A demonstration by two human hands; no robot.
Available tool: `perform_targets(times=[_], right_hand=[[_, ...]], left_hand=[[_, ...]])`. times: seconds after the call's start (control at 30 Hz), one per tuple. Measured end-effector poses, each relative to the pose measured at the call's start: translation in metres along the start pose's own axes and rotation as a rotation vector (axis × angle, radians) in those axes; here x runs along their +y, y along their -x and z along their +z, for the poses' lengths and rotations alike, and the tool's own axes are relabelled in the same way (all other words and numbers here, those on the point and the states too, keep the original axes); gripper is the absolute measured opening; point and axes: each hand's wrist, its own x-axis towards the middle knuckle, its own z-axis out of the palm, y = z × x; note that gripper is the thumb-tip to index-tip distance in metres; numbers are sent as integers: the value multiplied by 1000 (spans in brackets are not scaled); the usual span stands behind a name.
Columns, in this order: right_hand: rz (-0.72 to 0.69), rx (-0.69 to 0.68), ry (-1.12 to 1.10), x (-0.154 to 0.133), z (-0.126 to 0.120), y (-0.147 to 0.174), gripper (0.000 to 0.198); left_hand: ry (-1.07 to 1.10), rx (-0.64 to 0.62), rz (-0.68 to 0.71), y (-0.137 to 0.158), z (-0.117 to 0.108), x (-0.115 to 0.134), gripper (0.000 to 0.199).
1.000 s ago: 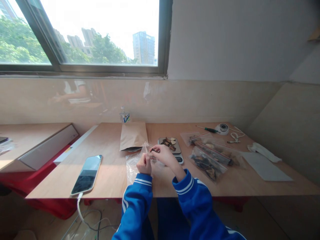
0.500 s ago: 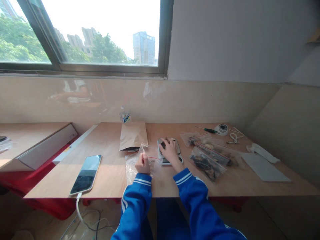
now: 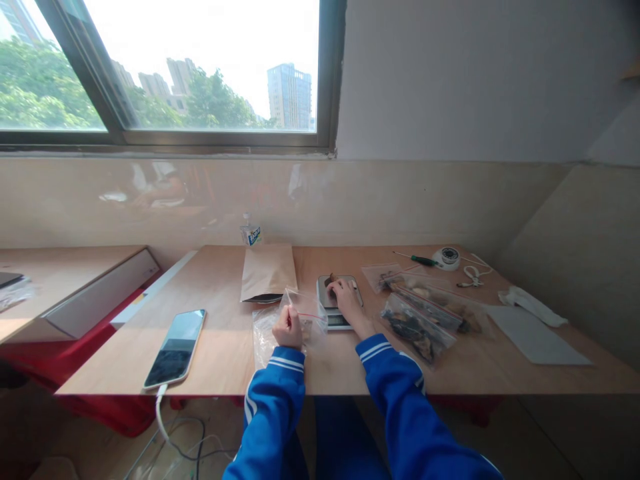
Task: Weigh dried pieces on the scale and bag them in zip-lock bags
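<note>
My left hand (image 3: 289, 327) is closed on the edge of a clear zip bag (image 3: 313, 319) with a red seal line. My right hand (image 3: 346, 297) is over a small kitchen scale (image 3: 325, 300), its fingers bent around a dried brown piece (image 3: 330, 281) on the weighing plate. The fingers partly cover the piece, and its kind is not clear. Flat beneath the left hand lies more clear plastic (image 3: 263, 330). To the right of the scale, a zip bag of dark dried pieces (image 3: 413, 328) rests among other filled zip bags (image 3: 430, 293).
Behind the left hand lies a brown paper pouch (image 3: 270, 270), with a small bottle (image 3: 251, 231) beyond it. A phone (image 3: 176, 348) on a charging cable is at the left. At the right are a screwdriver (image 3: 424, 260), a white dome camera (image 3: 447, 259) and a white sheet (image 3: 537, 337).
My right hand has shifted slightly right and its fingers have drawn together, showing more of the scale plate. The left hand keeps its hold on the zip bag.
</note>
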Motion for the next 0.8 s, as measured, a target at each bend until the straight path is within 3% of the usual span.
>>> perform_targets(times=[0.17, 0.3, 0.37, 0.47, 0.53, 0.6, 0.7, 0.8], right_hand=[[7, 92, -148, -2, -10, -5, 34], [79, 251, -498, -34, -31, -11, 28], [55, 226, -666, -58, -41, -13, 25], [-30, 42, -771, -89, -50, -13, 23], [-67, -49, -753, -97, -52, -11, 25], [-39, -8, -651, -92, -50, -10, 28], [134, 172, -363, -65, -41, -8, 33], [317, 120, -119, -34, -26, -6, 47]], left_hand=[[4, -3, 6, 0, 1, 0, 39], [-1, -8, -2, 0, 2, 0, 39], [1, -16, -10, 0, 2, 1, 40], [14, -44, -44, 0, 0, 2, 39], [25, -49, -70, 1, 0, 3, 38], [35, -35, -75, 1, 0, 2, 39], [45, -17, -57, 1, 2, 1, 39], [59, -27, -34, 1, 4, -1, 39]])
